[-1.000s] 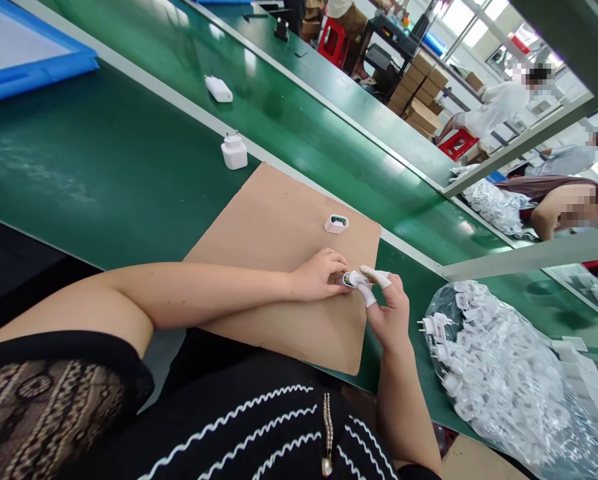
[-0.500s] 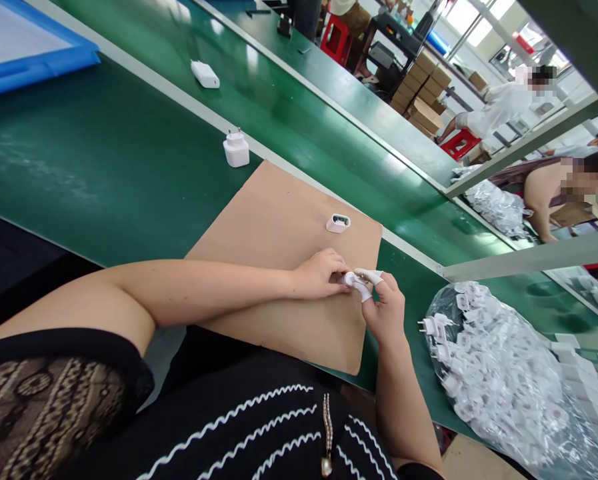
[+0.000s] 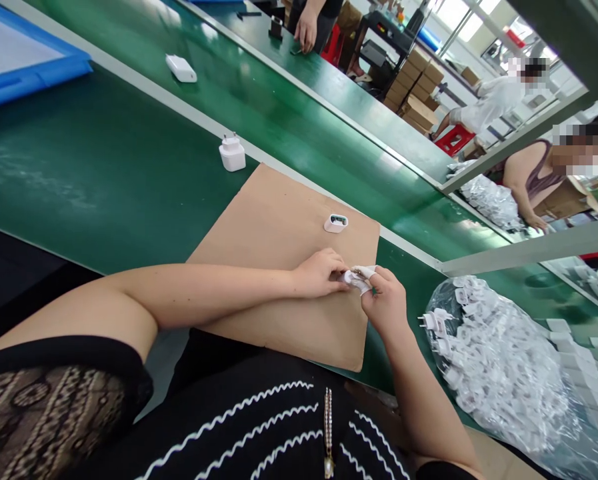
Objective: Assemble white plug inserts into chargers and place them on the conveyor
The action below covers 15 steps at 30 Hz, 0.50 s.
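Observation:
Over a brown cardboard mat [image 3: 279, 227], my left hand [image 3: 319, 272] and my right hand [image 3: 386, 303] meet and pinch a small white charger part [image 3: 349, 278] between them. White finger cots cover my right thumb and forefinger. Both hands are closed around the part, which is mostly hidden. An open white charger shell [image 3: 336, 223] lies on the mat just beyond my hands. A finished white plug charger [image 3: 232, 154] stands on the green table [image 3: 89, 173] past the mat's far left corner.
A clear bag of several white plug pieces [image 3: 499, 373] lies at my right. Another white charger [image 3: 181, 68] rides the green conveyor belt [image 3: 299, 127]. A blue tray [image 3: 23, 53] sits far left. Other people work across the belt and at the right.
My right fingers have curled in tighter on the part against my left hand. The charger on the belt has drifted left. A person's hand has come into view at the far side.

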{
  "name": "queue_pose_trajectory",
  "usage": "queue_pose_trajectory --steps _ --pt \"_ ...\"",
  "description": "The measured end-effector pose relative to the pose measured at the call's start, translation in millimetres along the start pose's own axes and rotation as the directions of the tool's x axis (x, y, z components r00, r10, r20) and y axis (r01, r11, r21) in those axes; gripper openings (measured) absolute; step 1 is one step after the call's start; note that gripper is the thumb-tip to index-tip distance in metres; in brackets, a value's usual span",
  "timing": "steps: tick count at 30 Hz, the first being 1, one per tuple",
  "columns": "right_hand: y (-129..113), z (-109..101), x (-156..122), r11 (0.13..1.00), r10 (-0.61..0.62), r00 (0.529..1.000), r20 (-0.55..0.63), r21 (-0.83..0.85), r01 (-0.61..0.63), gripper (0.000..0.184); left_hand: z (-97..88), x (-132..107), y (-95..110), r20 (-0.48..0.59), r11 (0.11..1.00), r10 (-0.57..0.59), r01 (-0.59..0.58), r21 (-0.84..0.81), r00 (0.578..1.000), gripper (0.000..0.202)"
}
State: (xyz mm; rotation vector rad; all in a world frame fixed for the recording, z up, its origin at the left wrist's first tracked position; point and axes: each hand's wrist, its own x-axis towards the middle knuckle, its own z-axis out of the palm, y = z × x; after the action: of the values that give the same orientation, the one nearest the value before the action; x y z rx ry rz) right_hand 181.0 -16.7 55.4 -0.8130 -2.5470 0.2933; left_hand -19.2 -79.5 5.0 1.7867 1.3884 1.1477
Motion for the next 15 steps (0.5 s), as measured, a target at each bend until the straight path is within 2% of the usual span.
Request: queue_pose_trajectory --steps 3,7,9,11,13,15 --pt "1 6 -2 0.997 0.053 0.998 -0.035 0.067 -0.050 0.032 1.8 1 -2 -0.015 1.000 0.001 -0.001 -0.001 1.000 0.021" --pt "2 13 -3 0.986 0.066 0.995 -0.072 0.158 -0.054 0.032 5.8 1 -1 -0.011 0.999 0.013 -0.012 0.040 1.000 0.024" --pt "8 7 -9 0.965 0.109 0.992 -0.068 0.245 -0.089 0.047 4.1 1 3 -0.008 0.998 0.022 -0.022 0.065 1.000 0.022" --pt "22 -5 -27 0.949 0.163 0.983 -0.083 0.284 -0.133 0.066 -3.9 4 8 -0.049 0.997 0.052 -0.049 0.062 0.997 0.021" --pt "49 -17 -55 0.976 0.203 0.957 -0.206 0.122 -0.181 0.066 -19.9 10 13 -0.151 0.995 0.088 -0.081 0.052 0.985 0.024" --pt "83 -25 -89 0.945 0.235 0.932 -0.276 -0.160 -0.286 0.059 -42.9 23 15 -0.275 0.997 0.061 -0.046 0.062 0.960 0.026"
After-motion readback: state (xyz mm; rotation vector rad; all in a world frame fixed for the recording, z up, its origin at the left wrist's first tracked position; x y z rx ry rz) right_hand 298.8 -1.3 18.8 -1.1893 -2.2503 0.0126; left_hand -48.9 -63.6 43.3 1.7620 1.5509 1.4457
